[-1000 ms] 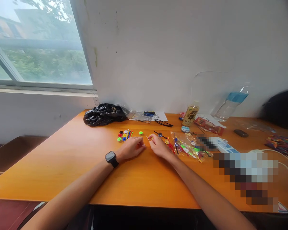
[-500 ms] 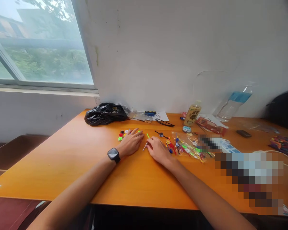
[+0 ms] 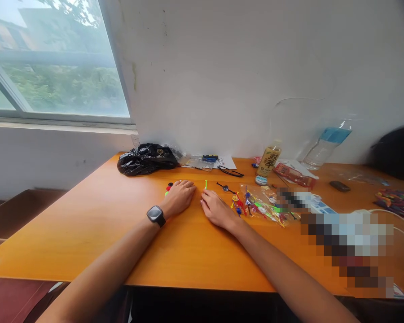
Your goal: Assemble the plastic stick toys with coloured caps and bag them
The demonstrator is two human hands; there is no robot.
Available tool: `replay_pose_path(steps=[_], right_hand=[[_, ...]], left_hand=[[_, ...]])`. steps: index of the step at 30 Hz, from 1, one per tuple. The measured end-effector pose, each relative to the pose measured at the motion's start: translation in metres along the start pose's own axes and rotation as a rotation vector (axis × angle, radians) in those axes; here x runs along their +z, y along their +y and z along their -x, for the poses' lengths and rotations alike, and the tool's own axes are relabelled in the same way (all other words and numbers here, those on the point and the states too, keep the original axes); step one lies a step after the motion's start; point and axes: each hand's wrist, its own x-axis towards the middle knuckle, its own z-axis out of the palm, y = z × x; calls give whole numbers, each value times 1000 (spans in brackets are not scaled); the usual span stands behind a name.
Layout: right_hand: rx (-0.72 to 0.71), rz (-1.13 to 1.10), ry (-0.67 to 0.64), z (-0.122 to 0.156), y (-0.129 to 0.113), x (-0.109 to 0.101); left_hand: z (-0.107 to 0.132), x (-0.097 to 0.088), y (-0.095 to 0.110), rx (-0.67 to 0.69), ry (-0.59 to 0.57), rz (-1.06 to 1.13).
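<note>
My left hand (image 3: 179,197), with a black smartwatch (image 3: 155,215) on its wrist, lies palm down with its fingers stretched out over a group of small coloured plastic discs. A black disc (image 3: 170,184) and a red disc (image 3: 169,189) show past its left side; the rest are mostly covered. To its right, my right hand (image 3: 218,210) is closed, thumb and fingertips pinched at the lower end of a thin green plastic stick (image 3: 206,184). The stick points away from me. What lies under the right fingers is hidden.
Small coloured plastic parts in clear bags (image 3: 265,206) lie right of my right hand. Behind are a black plastic bag (image 3: 146,160), black cable (image 3: 230,172), a yellow-labelled bottle (image 3: 268,161) and a clear tilted bottle (image 3: 326,148). A pixelated area covers the table's right side.
My left hand has drawn its fingers closer together and now covers more discs. The green stick has shifted slightly away and straightened. The white stick by my right fingertips no longer shows.
</note>
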Motion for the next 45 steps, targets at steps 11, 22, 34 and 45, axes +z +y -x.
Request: replay_pose_path(steps=[11, 22, 34, 45], right_hand=[[396, 469, 62, -8, 54, -45], [206, -534, 338, -14, 16, -26], [220, -1096, 214, -7, -5, -8], [333, -1260, -161, -3, 10, -26]], left_hand=[[2, -9, 5, -130, 255, 190], [6, -15, 29, 4, 350, 457], [7, -13, 36, -70, 370, 556], [8, -21, 46, -25, 241, 700]])
